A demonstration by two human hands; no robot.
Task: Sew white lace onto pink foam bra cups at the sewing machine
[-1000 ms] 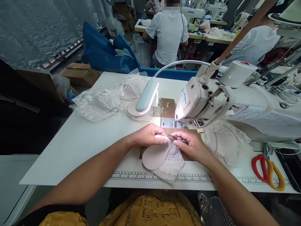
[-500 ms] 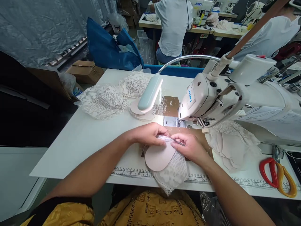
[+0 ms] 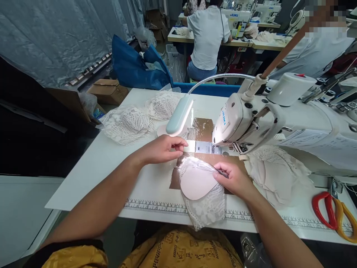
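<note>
My left hand [image 3: 167, 149] hovers over the table left of the needle plate, fingers loosely bent, thumb apart, nothing visible in it. My right hand [image 3: 230, 176] pinches a thin, dark metal tool [image 3: 223, 173] that looks like tweezers, at the upper right edge of a white lace piece [image 3: 208, 212]. A smooth, pale pink rounded pad [image 3: 196, 184] lies on the lace, whose upper edge folds over it. The lace hangs slightly over the table's front edge. Beyond my hands is the sewing machine [image 3: 231, 119], its needle area partly hidden.
Lace cups [image 3: 131, 123] lie at the back left, beside the lamp head [image 3: 180, 113]. Right of the machine head sits a stack of pale pieces [image 3: 272, 175]. Scissors [image 3: 331, 212] with red and orange handles rest at the right. A ruler strip [image 3: 156, 206] runs along the front edge.
My left hand has let go of the lace piece and moved left and up. My right hand has shifted slightly right, still holding the dark tool. The whole view has shifted a little.
</note>
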